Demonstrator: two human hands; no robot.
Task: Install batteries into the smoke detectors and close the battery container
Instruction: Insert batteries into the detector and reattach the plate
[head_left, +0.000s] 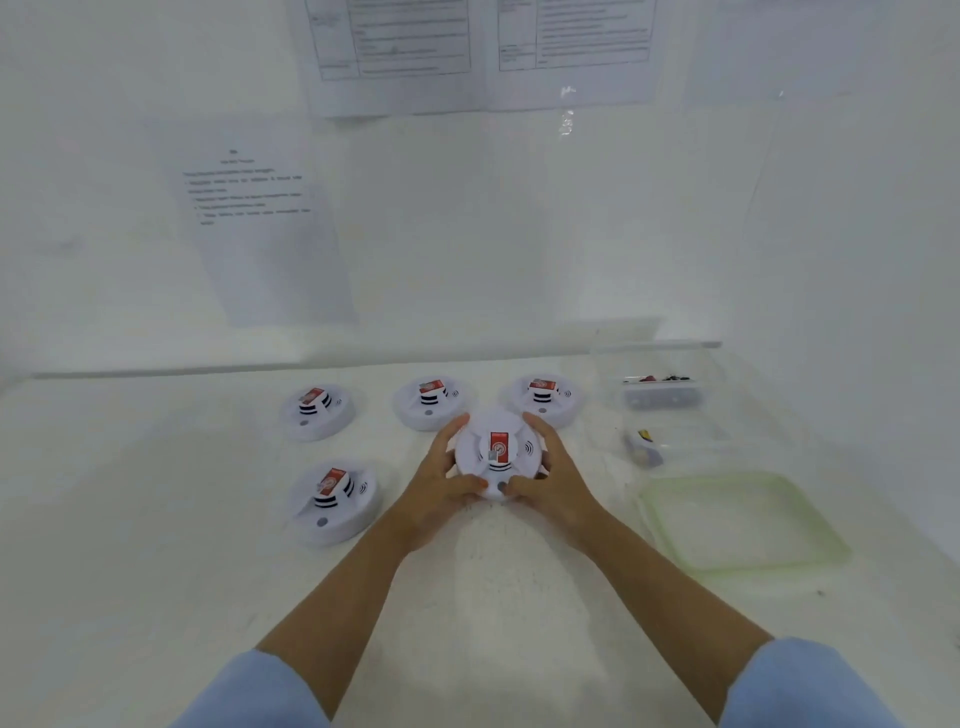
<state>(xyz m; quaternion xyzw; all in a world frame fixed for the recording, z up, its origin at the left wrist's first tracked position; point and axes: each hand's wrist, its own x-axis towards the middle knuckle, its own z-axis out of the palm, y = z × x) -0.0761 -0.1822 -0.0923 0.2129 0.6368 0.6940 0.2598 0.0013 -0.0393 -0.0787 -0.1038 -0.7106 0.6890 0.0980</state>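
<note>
A: Nearest the lens?
B: Blue sleeves at the bottom edge, bare forearms reaching forward over the white table.
A: And the smoke detector?
B: Gripped between both hands at mid-table, red label up. Left hand curled round the left rim, right hand curled round the right rim, both thumbs on the near edge. Lifted or resting: cannot tell.
A: Around it?
B: Crowded behind: three more detectors in a row, the middle and right ones just past the fingertips. A fourth detector near the left wrist.
A: Room to move?
B: Open table toward the body, between the forearms, and far left. To the right, a green-rimmed lid lying flat beside the right forearm; beyond it, by the wall, a clear container holding small dark and red pieces, too blurred to name.
</note>
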